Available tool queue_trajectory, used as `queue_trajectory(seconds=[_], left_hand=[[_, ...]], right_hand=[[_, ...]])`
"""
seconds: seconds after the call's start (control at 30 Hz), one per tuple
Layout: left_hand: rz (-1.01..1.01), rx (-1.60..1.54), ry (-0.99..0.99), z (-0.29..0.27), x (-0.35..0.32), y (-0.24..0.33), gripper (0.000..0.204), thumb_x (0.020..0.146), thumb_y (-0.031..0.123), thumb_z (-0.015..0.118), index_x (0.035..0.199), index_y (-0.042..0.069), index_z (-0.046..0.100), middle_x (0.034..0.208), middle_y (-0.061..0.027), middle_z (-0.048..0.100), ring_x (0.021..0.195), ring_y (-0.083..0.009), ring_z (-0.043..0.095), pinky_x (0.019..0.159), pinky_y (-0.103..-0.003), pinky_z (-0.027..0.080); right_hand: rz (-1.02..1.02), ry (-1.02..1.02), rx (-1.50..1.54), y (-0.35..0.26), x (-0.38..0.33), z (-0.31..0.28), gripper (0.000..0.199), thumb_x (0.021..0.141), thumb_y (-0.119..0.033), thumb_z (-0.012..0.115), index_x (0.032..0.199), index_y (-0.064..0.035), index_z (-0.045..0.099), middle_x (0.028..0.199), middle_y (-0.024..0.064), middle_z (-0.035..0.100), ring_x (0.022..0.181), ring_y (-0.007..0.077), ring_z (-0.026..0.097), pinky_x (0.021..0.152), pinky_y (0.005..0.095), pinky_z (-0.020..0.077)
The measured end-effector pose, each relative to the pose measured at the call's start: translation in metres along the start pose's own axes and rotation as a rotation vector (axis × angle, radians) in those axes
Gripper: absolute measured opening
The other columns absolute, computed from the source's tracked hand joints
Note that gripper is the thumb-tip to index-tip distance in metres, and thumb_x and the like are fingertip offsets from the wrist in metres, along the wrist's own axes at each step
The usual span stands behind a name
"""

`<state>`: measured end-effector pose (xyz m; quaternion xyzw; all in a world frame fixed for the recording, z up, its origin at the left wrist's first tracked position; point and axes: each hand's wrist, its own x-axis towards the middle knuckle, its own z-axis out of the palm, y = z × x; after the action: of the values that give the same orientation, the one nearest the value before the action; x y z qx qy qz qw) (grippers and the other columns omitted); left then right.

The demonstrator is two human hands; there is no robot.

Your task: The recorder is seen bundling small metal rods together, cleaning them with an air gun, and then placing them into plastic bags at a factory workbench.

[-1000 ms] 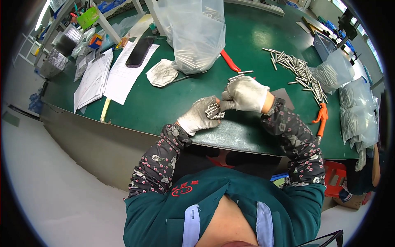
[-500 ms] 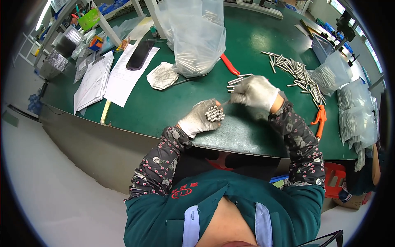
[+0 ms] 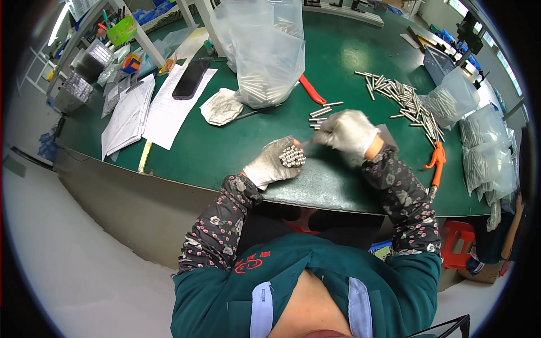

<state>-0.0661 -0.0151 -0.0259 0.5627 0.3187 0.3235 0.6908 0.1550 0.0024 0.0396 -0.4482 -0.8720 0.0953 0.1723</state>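
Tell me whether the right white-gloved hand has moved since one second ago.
Yes: the right white-gloved hand has shifted rightward, judged against the slender red handle lying on the green table.

A green-topped workbench (image 3: 191,160) spans the room, its bare front edge curved by the lens; 1 glare spot shines toward its far side. A pale shelf frame (image 3: 147,42) rises at the upper left, near 1 bright tube light (image 3: 58,23). Windows (image 3: 505,65) glow at the upper right. Pale floor (image 3: 73,242) fills the lower left; 1 red stool (image 3: 455,248) stands lower right.
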Motion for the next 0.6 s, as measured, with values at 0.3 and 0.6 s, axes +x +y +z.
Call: queue_trajectory(seconds=[0.3,0.6], left_hand=[[0.037,0.189,-0.051,0.003,0.001,0.012,0.058,0.063,-0.001,0.071,0.114,0.003,0.044,0.094,-0.0007,0.054,0.082,-0.006,0.05,0.073,-0.022,0.045],[0.094,0.245,-0.041,0.003,0.001,0.013,0.077,0.062,-0.001,0.071,0.13,0.006,0.036,0.093,-0.0022,0.052,0.085,-0.0093,0.051,0.077,-0.023,0.044]], right_hand=[[0.165,-0.135,-0.018,-0.018,0.011,0.004,0.026,0.079,-0.041,0.06,0.079,-0.0171,0.072,0.066,0.0086,0.064,0.06,0.0265,0.062,0.056,0.0369,0.0493],[0.181,-0.237,-0.098,-0.003,0.023,-0.001,0.032,0.079,-0.043,0.061,0.086,-0.0139,0.072,0.081,0.0098,0.067,0.073,0.0265,0.064,0.066,0.0341,0.0501]])
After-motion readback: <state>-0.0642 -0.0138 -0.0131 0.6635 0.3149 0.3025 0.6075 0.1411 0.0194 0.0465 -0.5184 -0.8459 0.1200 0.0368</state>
